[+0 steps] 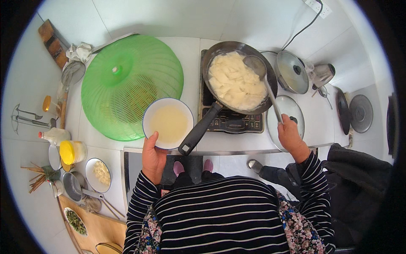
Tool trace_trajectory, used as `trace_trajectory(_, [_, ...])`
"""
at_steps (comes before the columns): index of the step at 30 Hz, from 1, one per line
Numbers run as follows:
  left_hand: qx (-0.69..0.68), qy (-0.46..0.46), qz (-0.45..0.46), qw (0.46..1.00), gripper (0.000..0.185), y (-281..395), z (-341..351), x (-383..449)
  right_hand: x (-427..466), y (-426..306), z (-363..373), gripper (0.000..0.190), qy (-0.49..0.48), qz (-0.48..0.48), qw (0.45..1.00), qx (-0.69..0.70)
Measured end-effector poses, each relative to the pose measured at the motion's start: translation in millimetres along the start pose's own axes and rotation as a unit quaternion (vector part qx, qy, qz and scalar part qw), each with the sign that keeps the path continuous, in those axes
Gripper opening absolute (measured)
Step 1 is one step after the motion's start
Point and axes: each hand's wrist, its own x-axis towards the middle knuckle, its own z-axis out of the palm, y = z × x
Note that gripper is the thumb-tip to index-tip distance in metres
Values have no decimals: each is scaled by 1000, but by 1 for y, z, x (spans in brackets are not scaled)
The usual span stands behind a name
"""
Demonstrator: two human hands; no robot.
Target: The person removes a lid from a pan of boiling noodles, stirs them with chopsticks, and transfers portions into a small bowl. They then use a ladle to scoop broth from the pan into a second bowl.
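Observation:
My left hand [154,158] holds a white bowl with a blue rim [191,122], thumb over its edge; pale yellowish liquid [169,125] lies inside. My right hand [292,136] grips the handle of a metal ladle [255,66], whose head rests in a dark wok [242,47] at the right of the food. Pale, soft folded food [233,81] fills much of the wok; what it is exactly I cannot tell. The wok stands on a black induction cooker [234,122], its long black handle [201,128] pointing toward me beside the bowl.
A green mesh food cover [133,85] stands left of the cooker. Glass lids [287,122], [291,71] and a metal kettle [323,74] are at the right. Jars, a saucepan [73,185] and a bowl of pale food [98,181] crowd the left counter. Another person's dark-clothed leg [276,174] shows at right.

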Motion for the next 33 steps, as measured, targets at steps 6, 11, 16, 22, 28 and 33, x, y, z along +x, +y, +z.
trace_trajectory(6, [-25, 18, -14, 999, 48, -12, -15, -6, -11, -31, -19, 16, -165, 195, 824, 506])
trace_trajectory(11, [-60, 22, -42, 997, 49, -21, -30, -5, -26, -47, -32, 19, -162, 199, 796, 548])
trace_trajectory(16, [-61, 28, -58, 996, 47, -29, -39, -2, -35, -31, -34, 20, -102, 109, 892, 426])
trace_trajectory(22, [-43, 27, -76, 996, 48, -35, -41, 2, -39, 1, -2, 29, 120, -122, 985, -29])
trace_trajectory(28, [-40, 25, -69, 996, 40, -40, -35, 2, -35, 18, 25, 43, 77, -147, 954, -252])
trace_trajectory(33, [-39, 40, -69, 996, 39, -44, -29, 2, -24, 27, 46, 46, 101, -146, 946, -270])
